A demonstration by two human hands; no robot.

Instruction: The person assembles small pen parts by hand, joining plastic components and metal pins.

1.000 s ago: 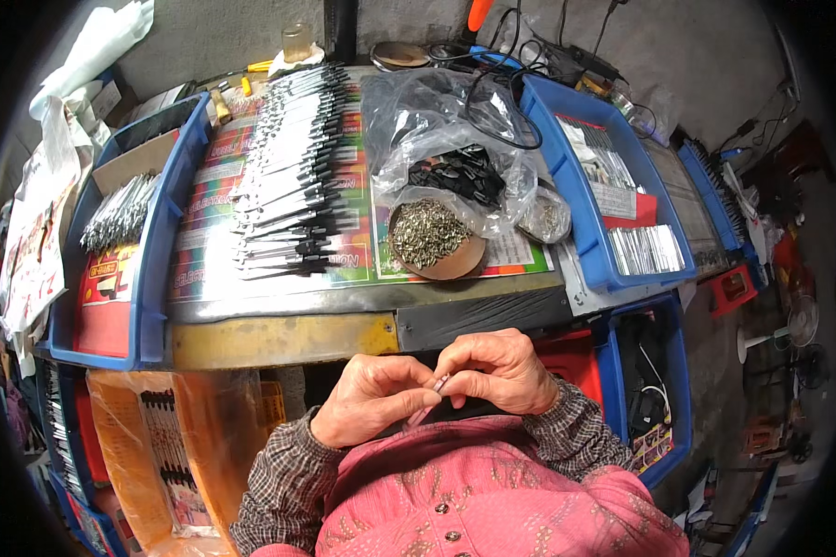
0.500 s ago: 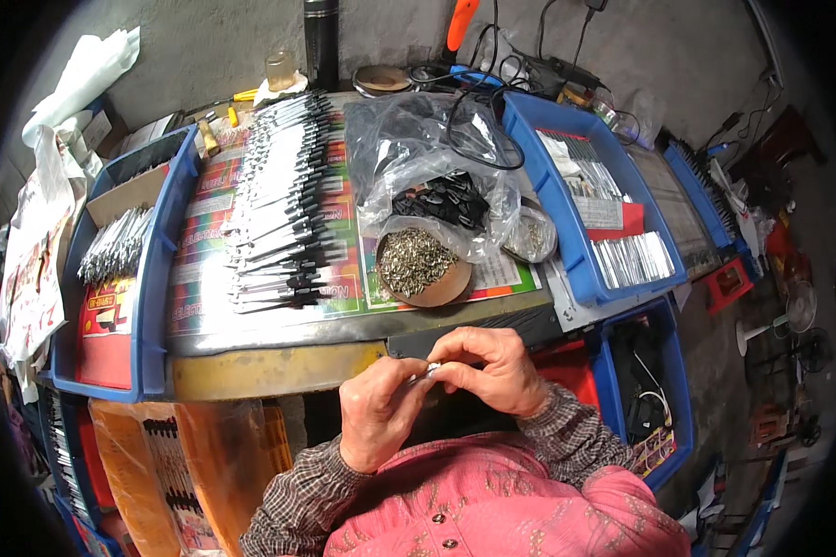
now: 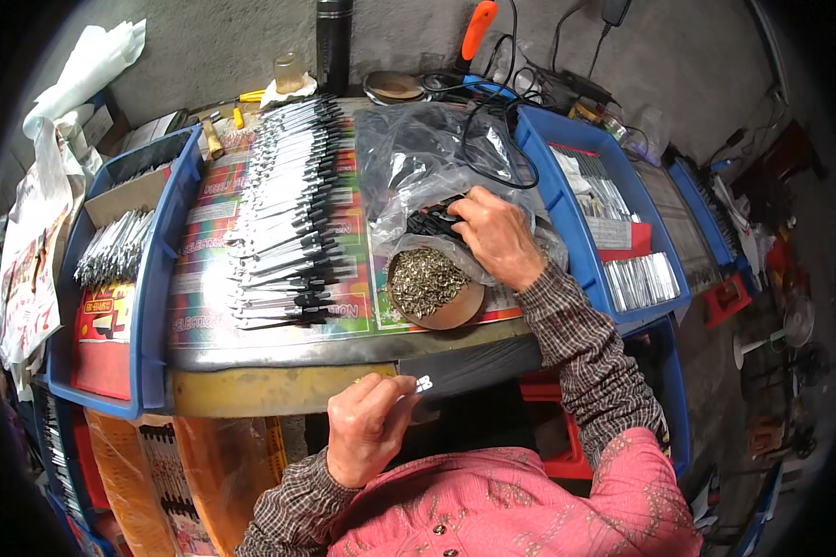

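Observation:
My left hand (image 3: 370,427) is closed in a pinch just in front of the table's front edge. What its fingers hold is too small to make out. Farther off to the right, my right hand (image 3: 500,237) reaches into a clear plastic bag (image 3: 409,139). Its curled fingers touch a heap of small black plastic pieces (image 3: 429,221), and the fingertips are partly hidden there. Just nearer to me sits a round dish (image 3: 457,311) holding many tiny brass-coloured metal parts (image 3: 423,278).
Left of the dish lies a long row of silver-and-black pens (image 3: 293,213). Blue bins stand at left (image 3: 163,269) and right (image 3: 581,241), both holding silver pieces. A black cable (image 3: 529,176) loops over the bag. An orange-handled tool (image 3: 478,28) stands at the back.
My hands have parted. The right one has moved up and away from the left, into the bag of black pieces. The left stays near the table edge, slightly lower, still pinching.

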